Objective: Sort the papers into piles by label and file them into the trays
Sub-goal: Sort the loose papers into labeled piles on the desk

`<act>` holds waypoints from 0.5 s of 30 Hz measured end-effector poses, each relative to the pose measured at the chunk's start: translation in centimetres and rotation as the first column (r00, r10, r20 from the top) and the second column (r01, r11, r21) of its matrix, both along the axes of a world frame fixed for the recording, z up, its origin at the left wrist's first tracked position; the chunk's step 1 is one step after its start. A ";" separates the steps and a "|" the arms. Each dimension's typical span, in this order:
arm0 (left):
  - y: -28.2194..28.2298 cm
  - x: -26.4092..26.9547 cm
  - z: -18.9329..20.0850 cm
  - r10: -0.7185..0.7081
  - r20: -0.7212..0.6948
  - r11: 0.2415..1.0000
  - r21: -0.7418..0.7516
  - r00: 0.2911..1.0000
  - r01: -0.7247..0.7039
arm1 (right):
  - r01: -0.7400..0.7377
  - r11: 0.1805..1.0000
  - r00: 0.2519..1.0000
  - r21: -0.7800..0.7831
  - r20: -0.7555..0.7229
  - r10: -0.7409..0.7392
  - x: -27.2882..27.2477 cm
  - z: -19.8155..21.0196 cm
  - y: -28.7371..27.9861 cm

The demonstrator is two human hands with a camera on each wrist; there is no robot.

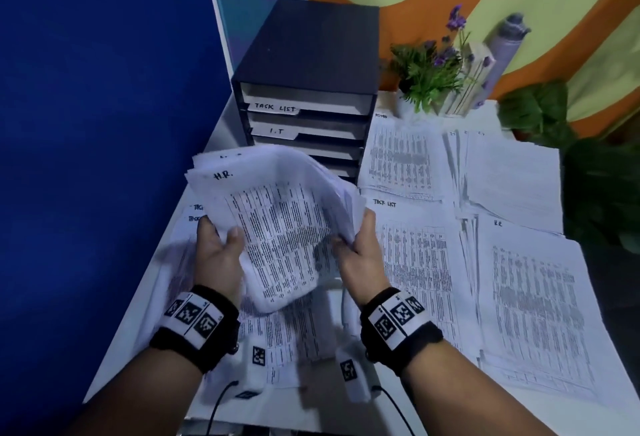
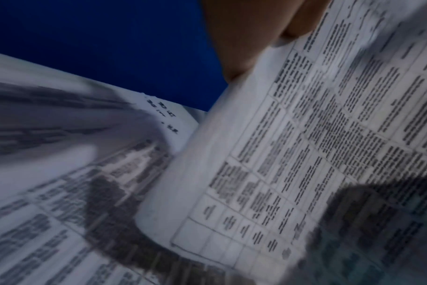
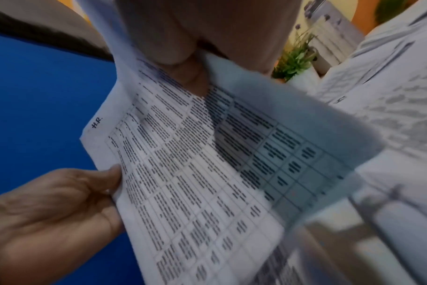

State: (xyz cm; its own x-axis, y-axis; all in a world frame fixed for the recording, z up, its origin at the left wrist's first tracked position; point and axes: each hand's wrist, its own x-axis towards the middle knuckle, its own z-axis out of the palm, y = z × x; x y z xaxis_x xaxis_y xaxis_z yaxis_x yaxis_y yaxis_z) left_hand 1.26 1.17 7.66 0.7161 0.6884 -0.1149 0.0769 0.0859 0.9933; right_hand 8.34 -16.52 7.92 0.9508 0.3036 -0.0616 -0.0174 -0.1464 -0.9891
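I hold a thick, sagging stack of papers [image 1: 277, 221] above the desk; its top sheet is marked H.R. My left hand [image 1: 218, 248] grips the stack's left edge, thumb on top. My right hand [image 1: 360, 245] grips the right edge, its thumb on the top sheet [image 3: 195, 173] in the right wrist view. The left wrist view shows the curled paper edge [image 2: 280, 154] under my thumb. Behind the stack stands a dark tray unit [image 1: 308, 89] with slots labelled TASK LIST and I.T.; the lower slots are partly hidden.
Sorted piles lie on the desk to the right: an ADMIN pile [image 1: 398, 155], a TASK LIST pile [image 1: 415, 262], an H.R. pile [image 1: 533, 304] and another pile [image 1: 509, 169]. More sheets [image 1: 270, 342] lie under my hands. A blue partition [image 1: 104, 124] bounds the left; plants [image 1: 429, 72] stand behind.
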 end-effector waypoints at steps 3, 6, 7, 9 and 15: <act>-1.7 2.3 -0.4 -0.053 -0.019 0.999 0.004 0.998 0.053 | 0.167 0.980 0.985 -0.107 -0.017 -0.170 2.1 -0.5 -2.8; -4.3 4.0 -1.5 -0.194 -0.096 0.981 -0.003 0.976 0.195 | 0.256 0.946 0.964 -0.199 -0.024 -0.266 4.1 -1.0 -7.0; -5.4 4.3 -1.9 -0.256 -0.125 0.966 -0.003 0.958 0.258 | 0.279 0.935 0.955 -0.220 -0.036 -0.293 4.6 -1.0 -8.6; -7.6 4.7 -2.5 -0.373 -0.198 0.925 -0.005 0.906 0.380 | 0.330 0.905 0.929 -0.270 -0.080 -0.362 5.8 -1.9 -12.3; -13.1 5.8 -5.9 -0.543 -0.427 0.767 0.099 0.723 0.634 | 0.497 0.773 0.803 -0.393 -0.128 -0.582 7.7 -3.7 -24.2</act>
State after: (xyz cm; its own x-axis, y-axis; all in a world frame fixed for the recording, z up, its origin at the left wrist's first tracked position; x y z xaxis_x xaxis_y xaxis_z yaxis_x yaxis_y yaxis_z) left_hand 7.07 -11.89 1.75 0.9230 0.1788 -0.3408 0.3819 -0.3159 0.8686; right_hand 16.07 -40.76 4.22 0.8945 -0.3341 -0.2972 -0.4110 -0.3526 -0.8407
